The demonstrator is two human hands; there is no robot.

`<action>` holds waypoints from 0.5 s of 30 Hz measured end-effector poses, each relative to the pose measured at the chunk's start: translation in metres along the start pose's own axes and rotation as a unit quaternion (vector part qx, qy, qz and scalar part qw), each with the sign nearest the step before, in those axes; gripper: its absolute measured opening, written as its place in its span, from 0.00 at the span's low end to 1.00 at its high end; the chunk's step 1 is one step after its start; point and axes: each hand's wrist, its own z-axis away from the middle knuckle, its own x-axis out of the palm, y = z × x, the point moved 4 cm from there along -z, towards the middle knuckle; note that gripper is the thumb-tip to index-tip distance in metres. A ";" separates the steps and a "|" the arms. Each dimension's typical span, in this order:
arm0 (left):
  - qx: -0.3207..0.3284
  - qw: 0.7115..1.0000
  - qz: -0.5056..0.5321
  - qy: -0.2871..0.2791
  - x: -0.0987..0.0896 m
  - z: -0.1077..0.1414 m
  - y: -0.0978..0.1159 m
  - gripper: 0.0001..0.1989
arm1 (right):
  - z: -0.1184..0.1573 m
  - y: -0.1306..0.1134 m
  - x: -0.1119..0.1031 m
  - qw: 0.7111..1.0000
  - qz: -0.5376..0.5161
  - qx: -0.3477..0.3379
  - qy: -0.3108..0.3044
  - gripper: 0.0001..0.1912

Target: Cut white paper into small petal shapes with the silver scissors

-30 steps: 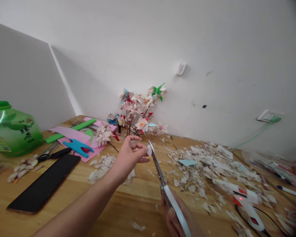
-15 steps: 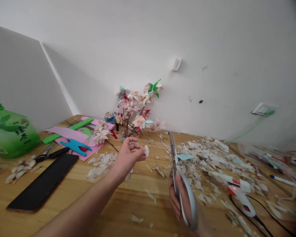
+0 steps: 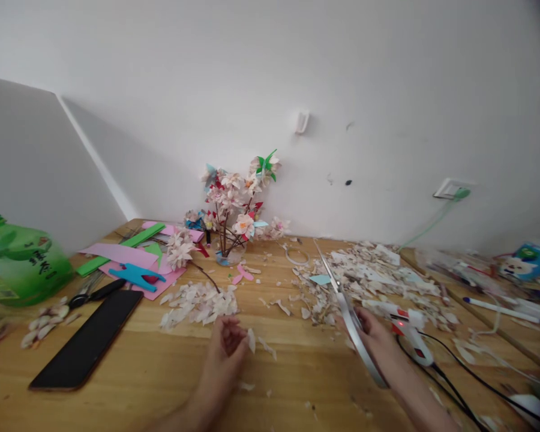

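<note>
My left hand (image 3: 225, 351) is low in the middle over the wooden table, fingers curled. Its thumb and fingertips pinch a small, thin white petal (image 3: 252, 340). To the right, my right hand (image 3: 378, 342) grips long metal scissors (image 3: 354, 333) by the handles, blades pointing up and away and looking closed. Beyond my left hand lies a pile of pale petals (image 3: 198, 304). Farther back, several handmade white-pink flowers (image 3: 231, 189) on brown stems stand in a clear container (image 3: 227, 257). A flower (image 3: 179, 249) on a stem lies left of them.
Dry scraps (image 3: 373, 270) spread across the back right. A glue gun (image 3: 411, 336) with a lit red light and black cable lies near my right hand. At left are a black phone (image 3: 87, 342), a green bottle (image 3: 24, 264), coloured paper (image 3: 117, 255) and a blue tool (image 3: 137, 277).
My left hand has drawn back towards me with the petal, from beside the petal pile. The scissors have moved right and tilted in my right hand. The view has shifted slightly.
</note>
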 end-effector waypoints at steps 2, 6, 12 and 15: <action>-0.004 1.000 0.021 0.009 0.007 0.002 -0.008 0.15 | -0.001 0.007 -0.019 0.997 0.069 -0.023 0.012 0.11; -0.015 0.999 0.046 -0.007 0.067 0.026 -0.034 0.11 | -0.002 0.008 -0.041 0.996 0.077 -0.016 0.040 0.11; -0.162 0.972 0.146 -0.084 0.172 0.070 -0.055 0.13 | -0.011 -0.009 -0.059 0.995 0.085 -0.029 0.049 0.12; -0.055 0.990 0.121 -0.046 0.152 0.023 -0.022 0.11 | -0.019 -0.007 -0.069 0.994 0.102 -0.032 0.036 0.12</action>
